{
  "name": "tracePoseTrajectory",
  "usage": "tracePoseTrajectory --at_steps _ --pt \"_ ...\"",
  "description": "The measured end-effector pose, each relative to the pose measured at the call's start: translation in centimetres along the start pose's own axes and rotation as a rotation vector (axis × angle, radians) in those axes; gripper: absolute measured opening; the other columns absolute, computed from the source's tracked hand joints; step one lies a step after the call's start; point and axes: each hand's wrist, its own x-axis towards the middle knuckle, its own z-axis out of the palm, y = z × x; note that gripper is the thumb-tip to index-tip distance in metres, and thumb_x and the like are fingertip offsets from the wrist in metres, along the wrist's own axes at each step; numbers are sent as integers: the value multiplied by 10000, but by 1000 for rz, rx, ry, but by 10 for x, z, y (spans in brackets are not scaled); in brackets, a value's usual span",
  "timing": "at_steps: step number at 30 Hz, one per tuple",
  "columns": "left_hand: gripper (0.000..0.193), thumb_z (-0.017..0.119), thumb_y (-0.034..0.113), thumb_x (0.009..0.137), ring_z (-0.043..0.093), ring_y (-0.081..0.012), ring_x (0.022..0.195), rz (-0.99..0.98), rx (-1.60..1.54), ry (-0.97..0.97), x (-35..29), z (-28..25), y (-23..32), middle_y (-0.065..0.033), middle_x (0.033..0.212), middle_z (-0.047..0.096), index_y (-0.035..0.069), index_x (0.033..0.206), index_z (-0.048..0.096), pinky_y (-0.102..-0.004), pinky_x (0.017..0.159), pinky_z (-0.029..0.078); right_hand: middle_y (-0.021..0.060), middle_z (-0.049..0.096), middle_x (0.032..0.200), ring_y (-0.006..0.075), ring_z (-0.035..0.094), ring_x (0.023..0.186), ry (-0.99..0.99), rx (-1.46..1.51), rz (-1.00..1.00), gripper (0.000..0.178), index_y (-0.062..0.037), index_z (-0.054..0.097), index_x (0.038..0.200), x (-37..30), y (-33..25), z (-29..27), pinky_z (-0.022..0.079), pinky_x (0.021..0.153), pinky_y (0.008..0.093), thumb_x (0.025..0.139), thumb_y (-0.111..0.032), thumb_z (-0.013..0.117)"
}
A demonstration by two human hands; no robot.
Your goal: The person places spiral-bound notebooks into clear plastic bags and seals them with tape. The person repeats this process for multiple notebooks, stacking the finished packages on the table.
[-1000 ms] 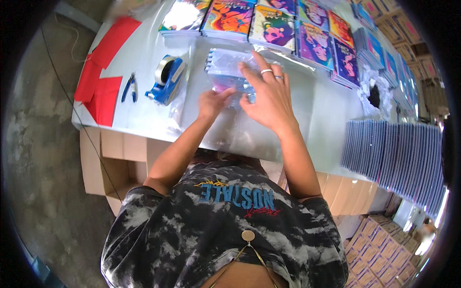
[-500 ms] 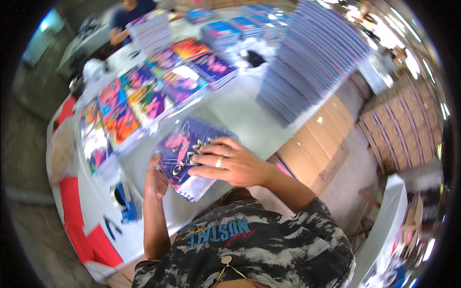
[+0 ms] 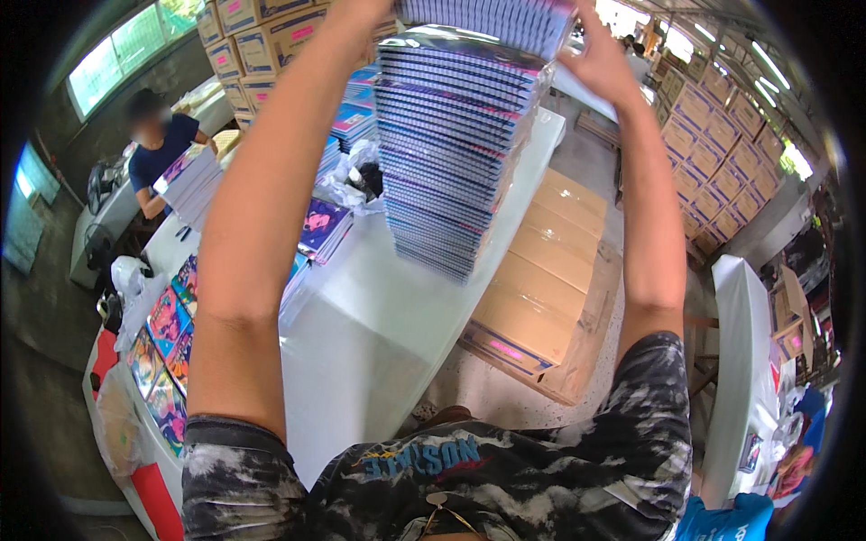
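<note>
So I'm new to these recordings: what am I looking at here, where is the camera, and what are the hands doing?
There is no machine: a person works with bare hands, and a wide fisheye camera on their head looks down and forward, so straight edges bend. Both forearms rise from the bottom edge. The right hand is raised at the upper right and touches a wrapped bundle of purple spiral notebooks at the top edge. The left hand is cut off by the top edge, so its grip cannot be seen. Below the bundle stands a tall stack of the same notebooks on a long white table. Colourful notebook covers lie in rows at the left, and flat brown cardboard boxes lie on the floor beside the table. Another person works farther back.
</note>
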Motion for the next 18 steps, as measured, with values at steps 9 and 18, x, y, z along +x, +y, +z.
tracePoseTrajectory --at_steps 9,18 --pt "708 365 558 906 526 -217 1042 -53 -196 299 10 28 -82 -184 1132 573 -79 1155 548 -303 926 373 113 438 1309 222 382 1226 547 734 433 589 21 418 1293 -20 107 71 261 1041 326 917 -427 352" --pt "855 273 656 872 492 -366 1131 -183 207 673 5 32 -86 -277 1161 549 -112 1142 535 -377 972 332 120 473 1227 207 421 1129 691 859 409 477 15 416 1281 -24 117 143 318 978 308 949 -324 365"
